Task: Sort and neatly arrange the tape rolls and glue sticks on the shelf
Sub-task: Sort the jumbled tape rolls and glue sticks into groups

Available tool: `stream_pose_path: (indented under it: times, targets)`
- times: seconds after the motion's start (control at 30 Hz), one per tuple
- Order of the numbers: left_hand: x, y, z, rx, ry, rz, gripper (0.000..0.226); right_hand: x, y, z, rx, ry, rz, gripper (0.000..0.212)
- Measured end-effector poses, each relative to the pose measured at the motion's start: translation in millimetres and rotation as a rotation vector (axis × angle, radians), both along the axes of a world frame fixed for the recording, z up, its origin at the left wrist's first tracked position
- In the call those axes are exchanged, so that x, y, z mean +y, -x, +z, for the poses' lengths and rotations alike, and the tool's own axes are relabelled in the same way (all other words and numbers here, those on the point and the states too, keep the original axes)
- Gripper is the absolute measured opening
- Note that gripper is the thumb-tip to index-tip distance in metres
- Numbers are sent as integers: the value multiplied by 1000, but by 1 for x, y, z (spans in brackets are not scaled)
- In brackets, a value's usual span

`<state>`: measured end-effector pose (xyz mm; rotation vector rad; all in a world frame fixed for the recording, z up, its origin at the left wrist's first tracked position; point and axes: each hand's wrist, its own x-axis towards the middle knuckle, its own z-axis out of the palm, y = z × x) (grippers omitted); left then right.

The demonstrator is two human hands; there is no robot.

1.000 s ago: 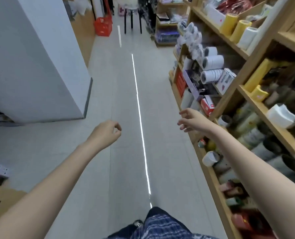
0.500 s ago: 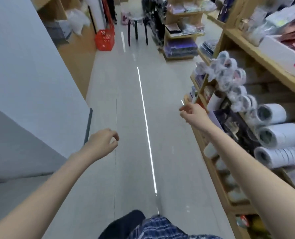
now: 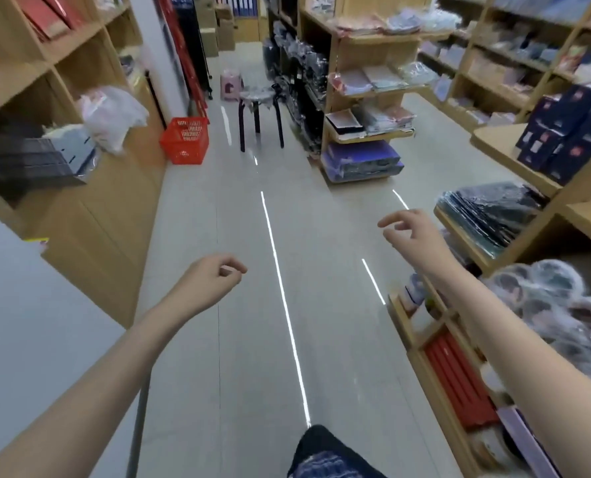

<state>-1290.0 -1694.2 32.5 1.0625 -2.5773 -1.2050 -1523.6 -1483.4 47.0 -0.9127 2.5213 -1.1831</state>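
Both hands are out over the aisle floor (image 3: 239, 339), nothing in either. Left hand (image 3: 207, 283): fingers curled in, thumb tip against forefinger, holding nothing. Right hand (image 3: 412, 234): fingers loosely bent and spread apart, hanging in the air near the end of the right-hand shelf (image 3: 435, 339), not touching it.

Tape rolls (image 3: 549, 298): plastic-wrapped bundle on that shelf, lower right, beside the right forearm. Too blurred to count. Glue sticks: can't pick them out.

Below the rolls, red packs (image 3: 459, 381) stand upright in a lower compartment. Black wrapped stack (image 3: 487, 208) lies on the shelf end above.

Down the aisle: red basket (image 3: 184, 141) on the floor against the left shelving, black stool (image 3: 259, 115) mid-aisle, pink stool (image 3: 231, 85) behind it.

Labels and writing: nothing readable, all motion-blurred.
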Motion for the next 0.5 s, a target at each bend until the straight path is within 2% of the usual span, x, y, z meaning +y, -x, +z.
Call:
stream_pose_path:
  times: [0.1,0.2,0.33,0.5]
  targets:
    - [-82,84,-8,-6,61,-39,20,-82,80,-11,-142,35,-81,17]
    - [-169,161,-26,3,89,-5,16,-177,161,-30,-220,31,-71,14]
    - [-294,260,-24,-6,111,59,18,-312,261,-23,-239,14,-19,16]
    - [-446,373,-9,71,106,118,21,-481,380,-14,-163,13,56,13]
